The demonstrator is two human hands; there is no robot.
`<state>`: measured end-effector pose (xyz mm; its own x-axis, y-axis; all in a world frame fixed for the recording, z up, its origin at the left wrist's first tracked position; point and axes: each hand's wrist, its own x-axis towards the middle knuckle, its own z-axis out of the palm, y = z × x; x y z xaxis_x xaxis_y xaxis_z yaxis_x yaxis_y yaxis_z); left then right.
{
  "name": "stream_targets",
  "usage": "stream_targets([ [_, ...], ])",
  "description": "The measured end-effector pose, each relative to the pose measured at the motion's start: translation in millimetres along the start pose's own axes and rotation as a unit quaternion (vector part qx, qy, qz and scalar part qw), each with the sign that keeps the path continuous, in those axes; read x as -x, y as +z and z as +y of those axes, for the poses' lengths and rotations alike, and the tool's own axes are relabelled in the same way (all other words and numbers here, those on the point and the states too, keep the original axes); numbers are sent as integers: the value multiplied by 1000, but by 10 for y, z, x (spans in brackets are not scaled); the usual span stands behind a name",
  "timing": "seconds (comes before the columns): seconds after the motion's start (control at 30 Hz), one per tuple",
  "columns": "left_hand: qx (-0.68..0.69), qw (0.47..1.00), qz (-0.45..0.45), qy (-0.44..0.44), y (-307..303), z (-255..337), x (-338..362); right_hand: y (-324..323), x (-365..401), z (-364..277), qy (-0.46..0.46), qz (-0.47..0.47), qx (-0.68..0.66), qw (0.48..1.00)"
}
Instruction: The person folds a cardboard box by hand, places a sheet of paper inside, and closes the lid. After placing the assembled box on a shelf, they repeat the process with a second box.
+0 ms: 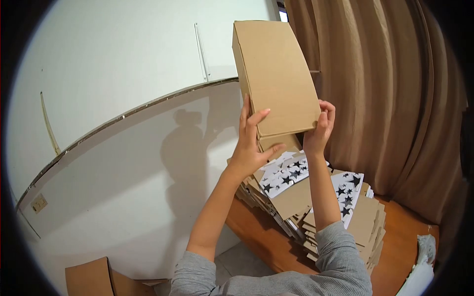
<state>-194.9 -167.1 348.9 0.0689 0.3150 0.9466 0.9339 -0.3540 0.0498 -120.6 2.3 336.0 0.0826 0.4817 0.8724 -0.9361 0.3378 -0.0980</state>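
Observation:
A plain brown cardboard box [277, 79] is held up in front of me, tilted, above the stacks on the table. My left hand [252, 145] grips its lower left edge, fingers on the side and front, thumb near the bottom. At the lower right corner, my right hand [320, 129] is closed on the box with bent fingers. Below the hands lie piles of flat cardboard pieces [291, 200] and white sheets printed with black stars [348, 197].
The piles rest on an orange-brown wooden table [395, 217]. A brown curtain [375, 89] hangs behind it. On the left is a white wall [133, 192] with a socket [38, 203]. Another cardboard box [91, 278] stands at lower left, and crumpled plastic [424, 254] lies at lower right.

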Motion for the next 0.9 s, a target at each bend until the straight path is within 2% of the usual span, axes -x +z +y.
stream_targets([
  [0.13,-39,998,53,10,43,-330,-462,198,-518,335,-11,10,-6,1000],
  [0.2,-70,994,82,30,89,-479,-673,162,-757,539,0,-14,-22,1000],
  [0.27,-107,989,98,38,173,-624,-846,157,-997,724,47,-24,2,999],
  [0.3,-116,986,116,28,222,-700,-941,143,-1112,808,44,-46,53,997],
  [0.4,-134,981,140,11,341,-905,-1173,108,-1270,1068,59,-74,94,991],
  [0.6,-169,973,142,-60,488,-1292,-1499,67,-1491,1502,88,-120,72,986],
  [0.67,-161,971,141,-111,510,-1392,-1586,63,-1550,1568,143,-141,150,968],
  [0.83,-168,968,131,-132,483,-1567,-1674,99,-1615,1716,120,-134,223,958],
  [0.9,-166,965,135,-150,490,-1546,-1670,105,-1664,1718,143,-156,292,933],
])
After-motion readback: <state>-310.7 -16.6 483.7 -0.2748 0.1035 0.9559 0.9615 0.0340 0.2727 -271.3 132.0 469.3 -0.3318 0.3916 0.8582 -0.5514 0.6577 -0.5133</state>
